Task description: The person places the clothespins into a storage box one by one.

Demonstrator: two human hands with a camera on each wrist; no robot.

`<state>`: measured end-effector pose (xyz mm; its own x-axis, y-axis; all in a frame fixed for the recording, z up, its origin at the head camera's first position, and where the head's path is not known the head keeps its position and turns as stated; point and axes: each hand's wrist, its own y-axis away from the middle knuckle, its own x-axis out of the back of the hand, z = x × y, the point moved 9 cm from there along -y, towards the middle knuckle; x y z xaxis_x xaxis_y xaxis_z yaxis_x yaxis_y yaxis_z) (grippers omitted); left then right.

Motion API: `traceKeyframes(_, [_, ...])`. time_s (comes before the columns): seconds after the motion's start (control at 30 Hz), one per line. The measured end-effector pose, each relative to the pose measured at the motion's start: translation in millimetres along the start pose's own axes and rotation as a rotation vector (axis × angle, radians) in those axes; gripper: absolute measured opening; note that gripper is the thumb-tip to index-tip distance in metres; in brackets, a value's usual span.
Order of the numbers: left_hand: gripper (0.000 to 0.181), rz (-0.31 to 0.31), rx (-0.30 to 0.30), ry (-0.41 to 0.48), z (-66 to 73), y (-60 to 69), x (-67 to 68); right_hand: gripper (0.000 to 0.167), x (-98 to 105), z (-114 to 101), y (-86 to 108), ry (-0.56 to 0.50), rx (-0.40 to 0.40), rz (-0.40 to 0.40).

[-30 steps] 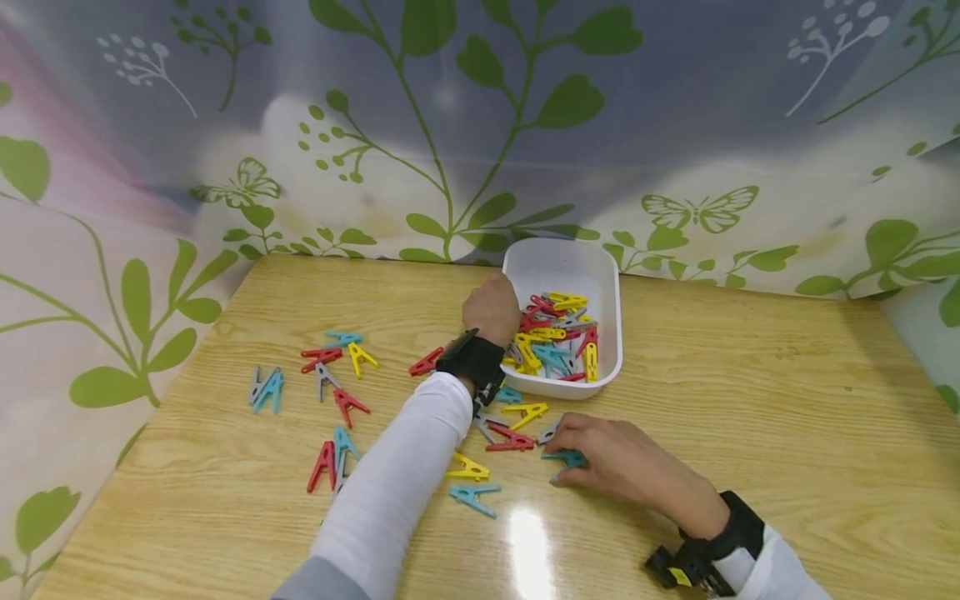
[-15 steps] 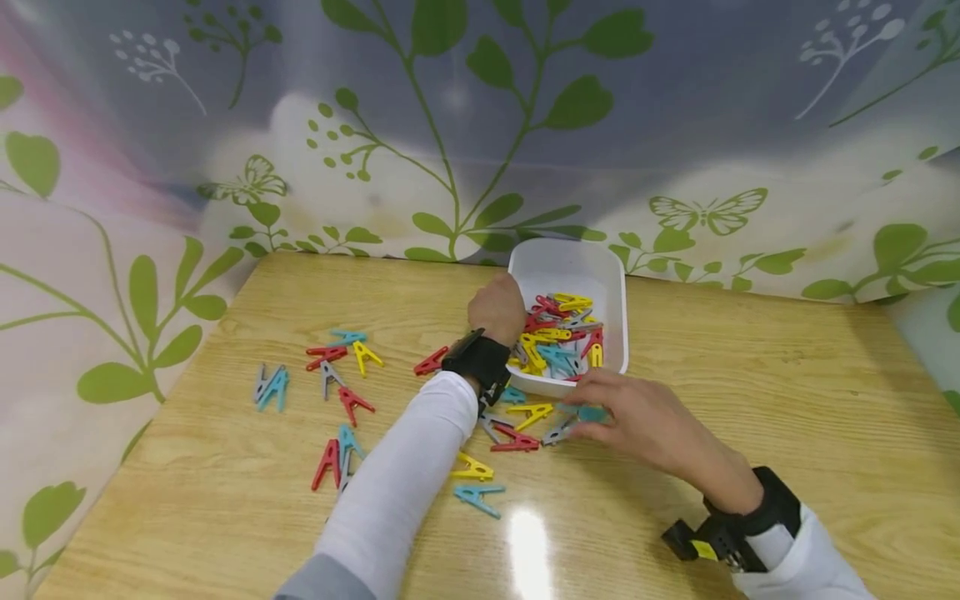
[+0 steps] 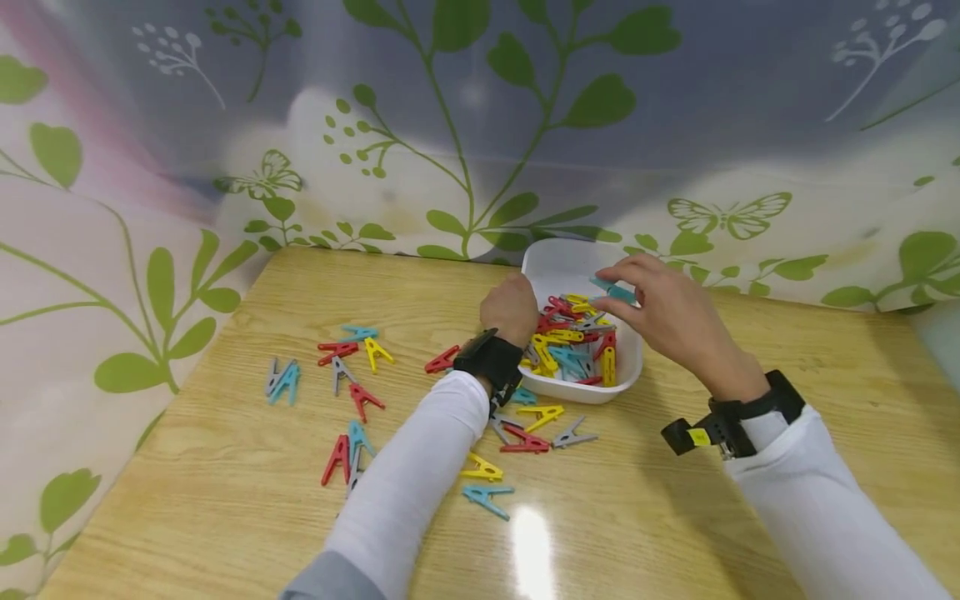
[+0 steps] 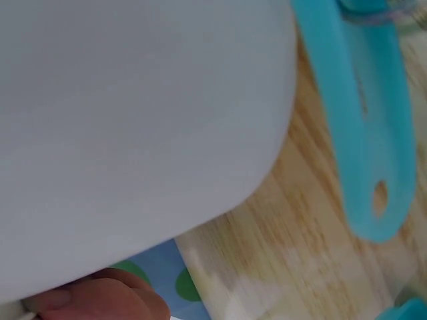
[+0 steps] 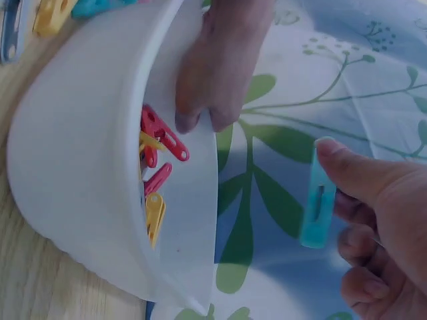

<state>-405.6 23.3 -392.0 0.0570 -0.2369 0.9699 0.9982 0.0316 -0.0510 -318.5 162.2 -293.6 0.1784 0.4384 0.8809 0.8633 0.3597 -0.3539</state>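
Note:
A white plastic tub (image 3: 562, 268) stands at the back of the table with a pile of red, yellow, grey and blue clothespins (image 3: 566, 357) inside. My left hand (image 3: 512, 308) grips its left rim; in the right wrist view the thumb and fingers pinch the tub wall (image 5: 73, 153). Above the tub's right side, my right hand (image 3: 675, 315) pinches a light-blue clothespin (image 5: 317, 207) between thumb and fingers. That clothespin is clear of the pile. In the left wrist view, the tub's outer wall (image 4: 133, 120) covers most of the left hand's fingers.
Loose clothespins lie on the wooden table (image 3: 750, 500): a grey one (image 3: 574, 434) and a yellow one (image 3: 542, 415) before the tub, several more at the left. My left forearm (image 3: 408, 475) crosses over some. A leaf-patterned cloth (image 3: 420, 125) hangs behind.
My right hand has carried the blue clothespin up from the table, away from me, to above the tub. The left hand keeps its hold on the rim. The view has shifted slightly.

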Motion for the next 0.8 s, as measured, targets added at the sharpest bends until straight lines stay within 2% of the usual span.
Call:
traceKeyframes(0.2, [0.017, 0.001, -0.016, 0.010, 1.6, 0.7, 0.5, 0.047, -10.9, -0.9, 1.9, 0.023, 0.033, -0.040])
traceKeyframes(0.4, [0.016, 0.000, -0.025, 0.016, 0.8, 0.7, -0.5, 0.037, -14.1, -6.0, 17.3, -0.055, 0.076, -0.069])
traceKeyframes(0.5, [0.016, 0.014, -0.032, 0.013, 1.6, 1.0, 0.2, 0.030, -17.1, -9.0, 27.9, -0.152, 0.086, -0.110])
traceKeyframes(0.6, [0.016, 0.015, -0.035, 0.010, 1.6, 1.5, 0.2, 0.025, -24.8, -12.6, 40.3, -0.295, 0.076, -0.178])
traceKeyframes(0.7, [0.018, -0.004, -0.034, 0.013, 1.5, 1.1, -0.7, 0.023, -36.0, -15.3, 53.4, -0.423, 0.049, -0.266])
traceKeyframes(0.8, [0.019, -0.029, -0.028, 0.018, 1.1, 0.4, -3.1, 0.022, -50.6, -19.7, 67.2, -0.502, 0.039, -0.385])
